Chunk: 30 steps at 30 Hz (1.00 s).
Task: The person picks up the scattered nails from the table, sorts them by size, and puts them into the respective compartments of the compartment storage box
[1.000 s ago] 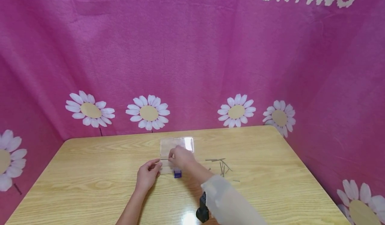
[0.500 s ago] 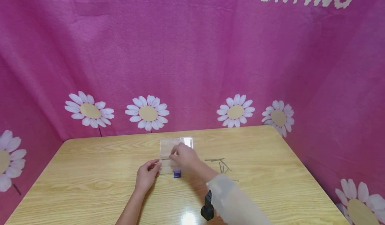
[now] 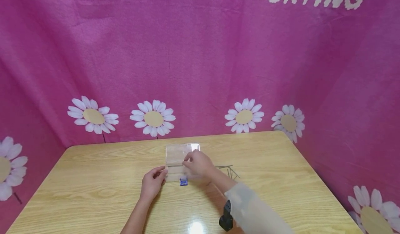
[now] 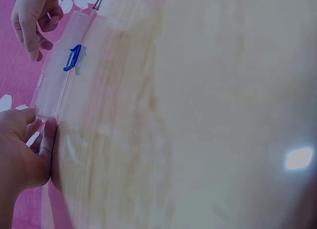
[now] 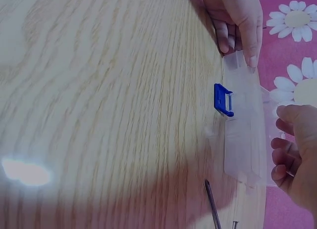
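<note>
A clear plastic box (image 3: 174, 175) lies on the table with its transparent lid (image 3: 176, 152) folded back. From its front hangs a blue latch (image 5: 223, 100), unfastened. My left hand (image 3: 152, 183) holds the box's left end, thumb and fingers at its two corners, as the left wrist view shows. My right hand (image 3: 198, 164) hovers over the right part of the box, fingers loosely bent, and nothing shows between them in the right wrist view (image 5: 297, 155). Along the rear compartment runs a thin dark line. Several nails (image 3: 230, 172) lie loose right of the box.
Around the work spreads a wood-grain table (image 3: 103, 189). A pink cloth (image 3: 200, 60) with daisies hangs close behind it and at both sides. One pointed metal shaft (image 5: 212, 202) lies near the box's right end.
My right hand has drawn away to the right from the box's left part, its fingers loosening. The left hand stays at the box's end, and the box has not moved.
</note>
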### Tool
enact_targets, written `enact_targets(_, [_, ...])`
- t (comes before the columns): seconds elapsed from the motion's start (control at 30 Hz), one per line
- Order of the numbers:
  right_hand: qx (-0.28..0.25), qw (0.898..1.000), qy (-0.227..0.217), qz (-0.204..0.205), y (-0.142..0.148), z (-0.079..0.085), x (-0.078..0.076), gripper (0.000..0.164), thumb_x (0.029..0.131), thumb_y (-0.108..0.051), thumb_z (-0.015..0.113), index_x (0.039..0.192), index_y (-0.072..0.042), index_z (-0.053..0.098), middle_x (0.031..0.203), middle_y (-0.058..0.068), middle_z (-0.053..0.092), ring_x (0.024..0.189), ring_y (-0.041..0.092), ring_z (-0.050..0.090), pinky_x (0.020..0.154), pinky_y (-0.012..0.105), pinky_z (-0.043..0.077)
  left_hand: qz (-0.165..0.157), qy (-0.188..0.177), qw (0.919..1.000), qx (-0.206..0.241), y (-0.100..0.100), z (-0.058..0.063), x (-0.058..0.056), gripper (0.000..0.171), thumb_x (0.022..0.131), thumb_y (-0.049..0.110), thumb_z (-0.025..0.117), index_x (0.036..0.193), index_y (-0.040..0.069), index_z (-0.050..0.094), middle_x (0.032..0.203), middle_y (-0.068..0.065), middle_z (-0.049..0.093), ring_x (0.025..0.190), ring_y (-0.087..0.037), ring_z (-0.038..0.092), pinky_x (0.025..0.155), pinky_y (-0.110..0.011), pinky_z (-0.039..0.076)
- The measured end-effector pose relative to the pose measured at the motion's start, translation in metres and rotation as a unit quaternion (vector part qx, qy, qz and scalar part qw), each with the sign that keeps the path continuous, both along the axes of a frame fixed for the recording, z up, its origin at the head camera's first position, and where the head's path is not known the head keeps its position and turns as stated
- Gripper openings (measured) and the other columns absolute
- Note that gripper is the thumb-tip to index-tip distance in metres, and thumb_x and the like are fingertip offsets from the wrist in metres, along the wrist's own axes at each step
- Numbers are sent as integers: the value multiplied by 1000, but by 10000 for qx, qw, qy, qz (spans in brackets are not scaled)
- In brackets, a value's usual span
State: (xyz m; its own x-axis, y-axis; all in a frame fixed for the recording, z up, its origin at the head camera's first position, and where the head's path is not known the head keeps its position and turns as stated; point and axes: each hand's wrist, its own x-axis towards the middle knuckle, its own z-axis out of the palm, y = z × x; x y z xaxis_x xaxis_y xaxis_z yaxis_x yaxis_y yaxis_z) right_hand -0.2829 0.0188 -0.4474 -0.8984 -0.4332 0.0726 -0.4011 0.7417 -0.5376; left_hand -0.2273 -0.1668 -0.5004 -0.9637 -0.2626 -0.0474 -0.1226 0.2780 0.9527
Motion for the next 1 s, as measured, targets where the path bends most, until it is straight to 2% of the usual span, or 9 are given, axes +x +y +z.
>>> enact_targets(0.27, [22,10000,1,65,11,1,4,22,90,-30,60,96,-11,69,91,2,61,83,14,55,73,29,48,20,20,10000,7,1,0,0,31,90,15,62,116,-3,63,81,-8,63,62,-6,55,57,-17,50])
enact_targets(0.53, [-49,10000,31,11,26,0,3,24,90,-30,59,99,-9,69,90,3,61,82,14,55,70,29,48,21,7,10000,-9,1,1,1,32,90,16,61,116,-3,62,82,-9,63,64,-5,55,57,-16,50])
enact_targets(0.87, [-67,9999,56,-115,42,8,5,21,89,-29,61,97,-11,69,92,3,62,82,15,56,71,30,48,28,15,10000,-42,1,-2,0,32,90,17,61,116,-3,63,84,-9,64,64,-5,56,58,-16,50])
enact_targets(1.0, [-159,9996,197,-138,50,9,5,19,88,-27,63,93,-11,69,90,4,63,80,15,55,68,30,48,33,-2,10000,-38,1,-3,0,32,90,16,61,116,-2,63,83,-8,63,65,-5,56,58,-16,50])
